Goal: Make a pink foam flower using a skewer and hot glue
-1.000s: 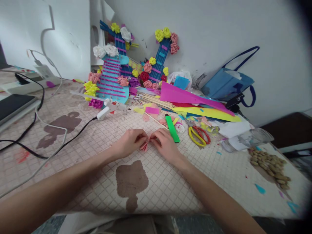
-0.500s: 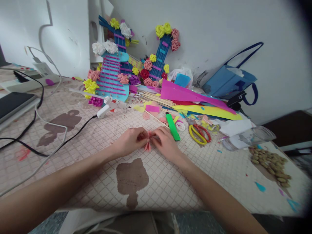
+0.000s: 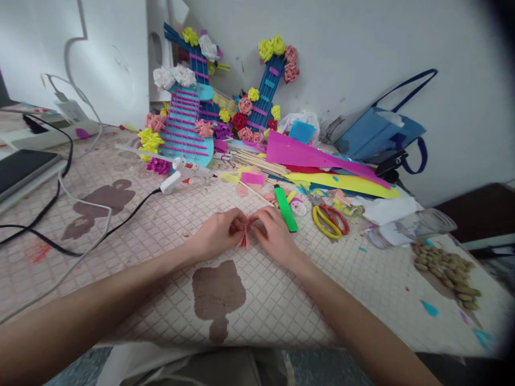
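My left hand [image 3: 217,234] and my right hand [image 3: 274,236] meet over the middle of the checked tablecloth [image 3: 153,225]. Between their fingertips sits a small pink folded paper piece [image 3: 244,236], pleated like a fan. Both hands pinch it, fingers closed, one on each side. A green marker [image 3: 285,209] lies just beyond my right hand. Yellow and red scissors [image 3: 328,220] lie further right.
A white glue gun [image 3: 181,174] with a black cord lies beyond my left hand. Blue guitar-shaped crafts [image 3: 189,123] with paper flowers lean on the wall. Coloured paper sheets [image 3: 317,161], wooden sticks [image 3: 257,163], a blue bag [image 3: 378,136], a clear jar [image 3: 410,228] and nuts [image 3: 442,268] fill the right.
The hands have closed in a little on the pink piece and its pleats now stand more upright between the fingers. Nothing else on the table has moved.
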Motion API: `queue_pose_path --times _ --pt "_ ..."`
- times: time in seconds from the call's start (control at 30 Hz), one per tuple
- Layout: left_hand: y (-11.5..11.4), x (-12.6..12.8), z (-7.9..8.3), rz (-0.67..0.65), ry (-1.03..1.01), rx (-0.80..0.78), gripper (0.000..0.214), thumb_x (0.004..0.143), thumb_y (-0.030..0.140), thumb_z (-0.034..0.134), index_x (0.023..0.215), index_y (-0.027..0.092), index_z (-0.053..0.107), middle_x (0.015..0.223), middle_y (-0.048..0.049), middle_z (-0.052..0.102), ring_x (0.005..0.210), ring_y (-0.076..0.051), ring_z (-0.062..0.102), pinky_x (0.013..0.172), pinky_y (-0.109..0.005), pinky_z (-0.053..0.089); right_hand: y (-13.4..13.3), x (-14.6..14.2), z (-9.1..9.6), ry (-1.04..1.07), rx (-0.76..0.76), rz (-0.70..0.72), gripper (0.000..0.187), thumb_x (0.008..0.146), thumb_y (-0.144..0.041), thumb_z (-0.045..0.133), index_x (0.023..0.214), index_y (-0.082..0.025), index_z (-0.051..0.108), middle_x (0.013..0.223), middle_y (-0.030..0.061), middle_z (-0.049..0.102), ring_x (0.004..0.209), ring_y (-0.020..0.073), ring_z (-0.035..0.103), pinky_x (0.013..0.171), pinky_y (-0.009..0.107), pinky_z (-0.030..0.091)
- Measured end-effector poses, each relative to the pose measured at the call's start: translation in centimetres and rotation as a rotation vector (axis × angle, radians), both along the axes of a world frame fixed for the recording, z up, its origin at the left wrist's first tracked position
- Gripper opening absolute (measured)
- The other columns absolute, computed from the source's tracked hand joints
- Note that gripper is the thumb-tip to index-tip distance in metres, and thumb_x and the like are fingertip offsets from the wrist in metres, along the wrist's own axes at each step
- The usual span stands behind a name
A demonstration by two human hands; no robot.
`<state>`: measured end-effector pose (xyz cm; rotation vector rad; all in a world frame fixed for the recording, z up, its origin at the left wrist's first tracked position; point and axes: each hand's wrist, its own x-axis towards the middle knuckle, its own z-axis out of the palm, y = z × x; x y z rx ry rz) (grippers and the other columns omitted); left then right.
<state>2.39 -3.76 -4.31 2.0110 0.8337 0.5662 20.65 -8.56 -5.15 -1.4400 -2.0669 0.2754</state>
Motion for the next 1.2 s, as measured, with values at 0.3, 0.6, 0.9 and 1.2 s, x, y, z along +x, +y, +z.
queue_pose_path --times 0.3,0.6,0.9,1.2 --pt "-0.38 0.2 0.48 -0.013 0.009 -0.016 0.012 0.077 0.01 0.053 0.085 0.019 0.052 0.064 0.0032 0.068 0.062 -0.011 0.062 0.059 -0.022 0.046 -0.14 -0.09 0.21 -0.002 0.0 0.005 0.021 0.084 -0.008 0.051 0.097 -0.022 0.058 0.098 0.0059 0.054 0.098 0.0221 0.049 0.088 0.038 0.042" --pt "0.12 0.09 0.11 -0.058 -0.082 -0.107 0.013 0.077 0.011 0.053 0.087 0.018 0.051 0.067 0.0023 0.067 0.063 -0.011 0.064 0.061 -0.023 0.049 -0.09 -0.05 0.16 -0.023 0.009 0.011 0.021 0.085 -0.008 0.05 0.098 -0.022 0.058 0.099 0.0061 0.054 0.099 0.0223 0.049 0.089 0.039 0.042" --pt "0.08 0.15 0.07 -0.055 -0.088 -0.103 0.02 0.073 0.005 0.05 0.089 0.017 0.049 0.064 0.004 0.066 0.063 -0.01 0.063 0.062 -0.022 0.049 0.07 -0.04 -0.03 -0.07 0.018 0.013 0.012 0.086 -0.011 0.051 0.09 -0.02 0.059 0.097 0.0066 0.053 0.096 0.0221 0.049 0.086 0.039 0.043" --pt "0.11 0.02 -0.23 -0.08 -0.098 -0.075 0.025 0.072 0.004 0.05 0.093 0.017 0.051 0.065 0.004 0.067 0.066 -0.011 0.065 0.063 -0.022 0.049 -0.41 -0.38 0.58 -0.076 -0.023 0.024 0.009 0.086 -0.027 0.059 0.09 -0.02 0.056 0.093 0.0055 0.058 0.095 0.0227 0.05 0.084 0.038 0.042"
